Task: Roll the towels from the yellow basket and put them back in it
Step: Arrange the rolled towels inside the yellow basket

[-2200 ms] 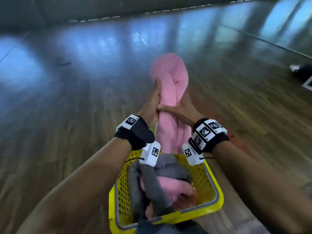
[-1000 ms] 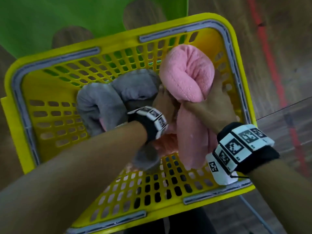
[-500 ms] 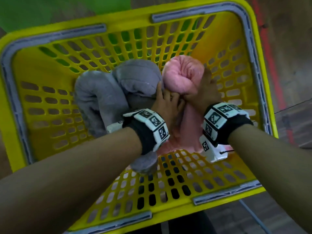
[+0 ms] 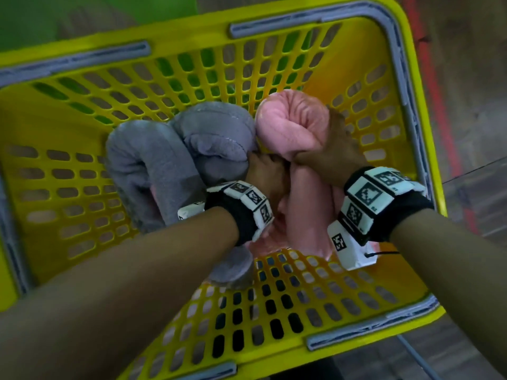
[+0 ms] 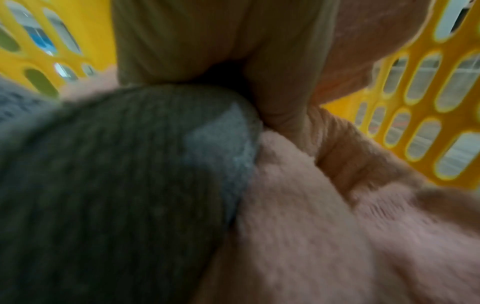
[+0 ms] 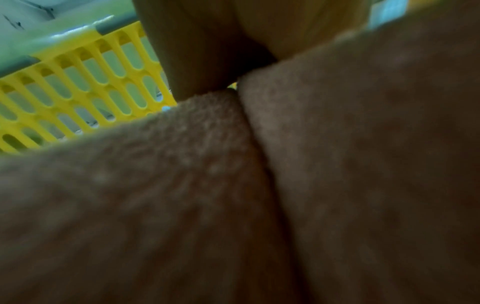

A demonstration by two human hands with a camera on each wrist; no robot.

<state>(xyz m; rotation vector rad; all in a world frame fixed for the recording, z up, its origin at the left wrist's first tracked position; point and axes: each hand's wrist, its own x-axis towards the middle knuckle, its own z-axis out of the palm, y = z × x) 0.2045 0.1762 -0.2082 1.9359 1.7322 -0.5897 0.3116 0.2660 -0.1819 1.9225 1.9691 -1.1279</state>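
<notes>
The yellow basket (image 4: pixel 301 311) fills the head view, seen from above. Inside it a rolled pink towel (image 4: pixel 290 124) stands on end by the right wall, next to a rolled grey towel (image 4: pixel 153 160). My right hand (image 4: pixel 332 152) grips the pink roll from its right side, thumb across the front. My left hand (image 4: pixel 266 174) is wedged between the grey and pink rolls, its fingers hidden. In the left wrist view the grey towel (image 5: pixel 116 185) and pink towel (image 5: pixel 324 226) press together. The right wrist view is filled by the pink towel (image 6: pixel 363 164), dark and blurred.
More pink cloth (image 4: pixel 271 237) lies under the wrists on the basket floor. A green surface (image 4: pixel 153 9) shows beyond the far rim. Wood floor with a red line (image 4: pixel 439 91) runs along the right of the basket.
The pink roll went from held up over the floor down into the basket beside the grey roll. Since half a second ago both hands have sunk a little deeper.
</notes>
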